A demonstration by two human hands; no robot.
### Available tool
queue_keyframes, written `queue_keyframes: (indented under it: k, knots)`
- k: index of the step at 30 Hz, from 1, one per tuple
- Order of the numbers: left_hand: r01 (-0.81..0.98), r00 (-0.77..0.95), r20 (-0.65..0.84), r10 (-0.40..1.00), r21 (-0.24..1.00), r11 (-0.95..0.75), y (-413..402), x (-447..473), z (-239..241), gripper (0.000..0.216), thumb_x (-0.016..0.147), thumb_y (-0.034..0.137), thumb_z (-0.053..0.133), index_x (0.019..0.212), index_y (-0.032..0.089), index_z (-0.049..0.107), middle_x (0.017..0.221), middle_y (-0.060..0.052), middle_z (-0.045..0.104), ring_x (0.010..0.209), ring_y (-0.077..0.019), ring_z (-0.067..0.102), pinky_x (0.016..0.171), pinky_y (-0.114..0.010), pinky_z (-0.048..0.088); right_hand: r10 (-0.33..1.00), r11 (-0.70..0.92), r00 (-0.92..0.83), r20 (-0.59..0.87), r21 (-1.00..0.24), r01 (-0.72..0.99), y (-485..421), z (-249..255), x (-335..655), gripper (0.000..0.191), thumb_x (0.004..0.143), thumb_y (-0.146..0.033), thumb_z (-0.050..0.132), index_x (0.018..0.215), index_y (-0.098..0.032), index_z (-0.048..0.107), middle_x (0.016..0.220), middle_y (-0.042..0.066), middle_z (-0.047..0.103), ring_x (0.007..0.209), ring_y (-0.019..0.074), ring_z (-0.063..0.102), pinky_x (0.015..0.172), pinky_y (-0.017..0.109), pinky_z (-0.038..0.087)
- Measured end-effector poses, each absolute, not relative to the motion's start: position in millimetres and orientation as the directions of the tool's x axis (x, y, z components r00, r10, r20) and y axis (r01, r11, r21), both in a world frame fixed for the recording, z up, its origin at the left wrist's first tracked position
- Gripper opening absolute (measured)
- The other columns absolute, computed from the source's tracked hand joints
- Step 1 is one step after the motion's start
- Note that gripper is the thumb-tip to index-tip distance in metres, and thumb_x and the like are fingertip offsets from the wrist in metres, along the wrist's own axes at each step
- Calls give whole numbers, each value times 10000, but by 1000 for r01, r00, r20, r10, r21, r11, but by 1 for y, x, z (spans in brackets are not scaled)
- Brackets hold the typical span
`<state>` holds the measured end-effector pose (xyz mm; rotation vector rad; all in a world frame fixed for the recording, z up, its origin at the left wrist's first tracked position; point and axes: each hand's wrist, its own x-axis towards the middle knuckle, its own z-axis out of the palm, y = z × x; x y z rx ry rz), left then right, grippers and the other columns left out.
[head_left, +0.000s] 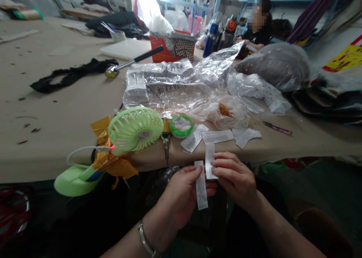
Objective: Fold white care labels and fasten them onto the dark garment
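My left hand is closed on a narrow white label strip, its thumb pressed over the upper end. Just right of it, my right hand pinches a second white label at its right edge. Both hands are in front of the table edge, close together. Printed labels lie on the table beyond them: one pile at left, a flat row in the middle and a fanned group at right. A round green container with white stuff inside stands behind the left pile.
A green fan is taped to the table edge at left. Clear plastic bags cover the middle, with thread snips to the right. A black-handled tool and black fabric lie further back. Another person sits across the table.
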<state>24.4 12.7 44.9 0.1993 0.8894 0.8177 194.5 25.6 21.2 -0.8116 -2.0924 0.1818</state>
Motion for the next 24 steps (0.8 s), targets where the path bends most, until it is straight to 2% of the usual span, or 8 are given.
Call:
queue_keyframes:
  k: [3, 9, 18, 21, 24]
  knots:
    - [-614, 406, -552, 728, 425, 665, 12, 25, 44, 165, 832, 109, 530, 800, 60, 684, 689, -87, 680, 553, -122, 615, 552, -226, 489, 553, 833, -533, 641, -410, 372, 11, 22, 188, 109, 881, -158, 538, 868, -181, 643, 927, 61, 707, 1038, 204, 611, 907, 417, 493]
    - [-635, 435, -522, 733, 400, 662, 10, 25, 38, 155, 811, 117, 566, 726, 69, 686, 639, -80, 671, 567, -130, 625, 533, -206, 460, 515, 856, -651, 558, -371, 359, 2, 22, 185, 147, 886, -122, 524, 821, -182, 642, 934, 29, 711, 1076, 177, 601, 1008, 396, 427]
    - [-603, 467, -499, 730, 424, 676, 6, 28, 36, 96, 746, 135, 671, 804, 62, 691, 713, -80, 681, 573, -114, 617, 532, -194, 464, 494, 866, -679, 543, -370, 335, -1, 24, 185, 118, 873, -96, 535, 898, -172, 621, 941, 27, 717, 1073, 163, 608, 1029, 383, 427]
    - [-584, 411, -542, 733, 461, 668, 6, 27, 35, 100, 759, 157, 670, 806, 71, 687, 723, -77, 689, 589, -119, 627, 559, -208, 497, 554, 832, -607, 569, -357, 425, 2, 24, 201, 218, 872, -142, 549, 1086, -165, 579, 1035, 63, 699, 1102, 183, 590, 999, 394, 459]
    - [-488, 384, -636, 670, 476, 731, 7, 25, 33, 149, 784, 184, 652, 889, 81, 678, 780, -112, 716, 649, -171, 670, 653, -297, 547, 696, 638, -365, 619, -300, 709, 14, 22, 232, 368, 872, -172, 542, 1239, -171, 507, 1143, 110, 638, 1214, 248, 495, 983, 462, 458]
